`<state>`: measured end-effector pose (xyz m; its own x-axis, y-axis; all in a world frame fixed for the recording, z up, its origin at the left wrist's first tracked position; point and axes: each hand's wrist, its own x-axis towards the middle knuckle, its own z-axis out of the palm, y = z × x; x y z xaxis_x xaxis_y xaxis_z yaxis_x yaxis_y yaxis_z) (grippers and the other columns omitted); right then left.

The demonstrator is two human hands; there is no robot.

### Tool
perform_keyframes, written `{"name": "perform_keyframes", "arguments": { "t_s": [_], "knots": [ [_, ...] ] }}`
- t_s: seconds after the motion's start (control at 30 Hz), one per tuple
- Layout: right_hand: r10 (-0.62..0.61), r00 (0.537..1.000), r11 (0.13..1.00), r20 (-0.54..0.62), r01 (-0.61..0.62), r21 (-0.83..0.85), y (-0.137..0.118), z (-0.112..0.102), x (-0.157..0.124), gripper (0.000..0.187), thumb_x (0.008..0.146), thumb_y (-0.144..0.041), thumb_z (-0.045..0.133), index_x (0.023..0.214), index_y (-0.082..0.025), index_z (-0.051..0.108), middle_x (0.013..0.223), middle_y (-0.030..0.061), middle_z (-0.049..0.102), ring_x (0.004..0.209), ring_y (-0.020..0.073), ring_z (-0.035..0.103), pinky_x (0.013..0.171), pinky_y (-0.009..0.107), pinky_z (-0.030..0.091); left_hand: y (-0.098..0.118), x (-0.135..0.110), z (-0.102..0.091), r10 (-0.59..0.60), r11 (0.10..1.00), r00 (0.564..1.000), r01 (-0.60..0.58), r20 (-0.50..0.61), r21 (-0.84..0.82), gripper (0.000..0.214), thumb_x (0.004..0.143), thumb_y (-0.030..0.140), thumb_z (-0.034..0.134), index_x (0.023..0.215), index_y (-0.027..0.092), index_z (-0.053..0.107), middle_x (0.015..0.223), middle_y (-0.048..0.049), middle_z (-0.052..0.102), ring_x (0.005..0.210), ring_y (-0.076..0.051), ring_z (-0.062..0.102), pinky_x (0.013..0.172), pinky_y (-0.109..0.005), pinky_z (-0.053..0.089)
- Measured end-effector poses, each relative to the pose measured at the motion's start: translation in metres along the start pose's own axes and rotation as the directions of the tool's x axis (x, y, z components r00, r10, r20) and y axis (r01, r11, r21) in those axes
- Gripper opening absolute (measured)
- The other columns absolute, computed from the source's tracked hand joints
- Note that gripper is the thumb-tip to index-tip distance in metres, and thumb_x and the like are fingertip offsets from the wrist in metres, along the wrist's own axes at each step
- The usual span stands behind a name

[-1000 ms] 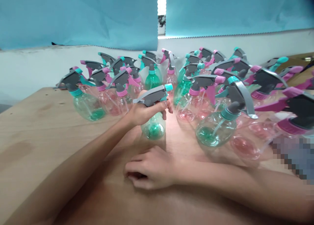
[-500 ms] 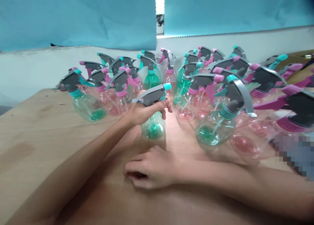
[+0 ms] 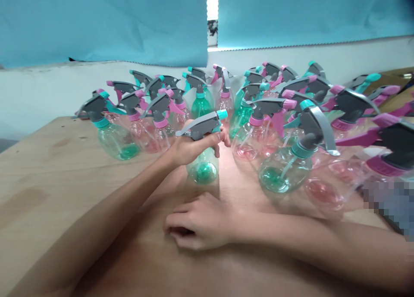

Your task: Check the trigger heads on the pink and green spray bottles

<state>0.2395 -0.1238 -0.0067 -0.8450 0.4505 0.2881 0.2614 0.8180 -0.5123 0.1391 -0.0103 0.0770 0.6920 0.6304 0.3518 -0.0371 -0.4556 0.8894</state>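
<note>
My left hand (image 3: 194, 149) is wrapped round the neck of a clear spray bottle (image 3: 204, 172) with a green base. The bottle stands upright on the table, its grey sprayer head (image 3: 203, 125) and turquoise nozzle pointing right. My fingers lie by the trigger, which is mostly hidden behind them. Closer to me, my right hand (image 3: 200, 223) rests on the wood, fingers loosely curled in with nothing seen in them. To the right stands another green-based spray bottle (image 3: 274, 176) with a turquoise collar, apart from both hands.
Several spray bottles with pink or turquoise collars crowd the back and right of the wooden table (image 3: 39, 172), among them a pink one (image 3: 323, 193) at the right. Behind are a white wall (image 3: 35, 90) and blue sheets (image 3: 103, 25). A cardboard box (image 3: 396, 79) shows at far right.
</note>
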Motion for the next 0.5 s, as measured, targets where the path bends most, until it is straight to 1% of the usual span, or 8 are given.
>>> {"name": "perform_keyframes", "arguments": {
  "t_s": [0.23,0.37,0.5],
  "knots": [
    [0.002,1.000,1.000,-0.001,-0.002,0.001,0.0012,0.0016,-0.0002,0.016,0.098,-0.029,0.059,0.105,-0.022,0.071,0.093,-0.0002,0.077,0.073,0.0133,0.061,0.056,0.030,0.027,-0.0002,0.0006,0.0007,0.001,1.000,1.000,-0.001,0.000,0.012,0.033,0.096,0.047,0.071,0.085,0.016,0.068,0.088,-0.0067,0.073,0.065,-0.017,0.071,0.066,-0.031,0.059],
    [0.002,1.000,1.000,-0.005,-0.002,0.005,0.0016,0.0023,-0.0006,0.017,0.097,-0.029,0.059,0.107,-0.022,0.071,0.097,-0.0005,0.078,0.074,0.0133,0.063,0.056,0.030,0.027,0.0004,0.0007,0.0004,0.003,1.000,1.000,-0.002,-0.007,0.029,0.034,0.096,0.048,0.071,0.085,0.016,0.068,0.086,-0.0067,0.074,0.066,-0.017,0.071,0.068,-0.031,0.059],
    [0.017,1.000,1.000,0.001,-0.017,-0.008,-0.0001,0.0015,-0.0007,0.018,0.097,-0.029,0.060,0.109,-0.023,0.072,0.099,-0.0011,0.079,0.076,0.0140,0.065,0.056,0.031,0.027,0.0031,0.0008,0.0027,-0.014,1.000,1.000,0.014,-0.023,0.005,0.037,0.094,0.051,0.074,0.084,0.016,0.069,0.086,-0.0065,0.074,0.063,-0.015,0.070,0.066,-0.031,0.061]
  ]
}}
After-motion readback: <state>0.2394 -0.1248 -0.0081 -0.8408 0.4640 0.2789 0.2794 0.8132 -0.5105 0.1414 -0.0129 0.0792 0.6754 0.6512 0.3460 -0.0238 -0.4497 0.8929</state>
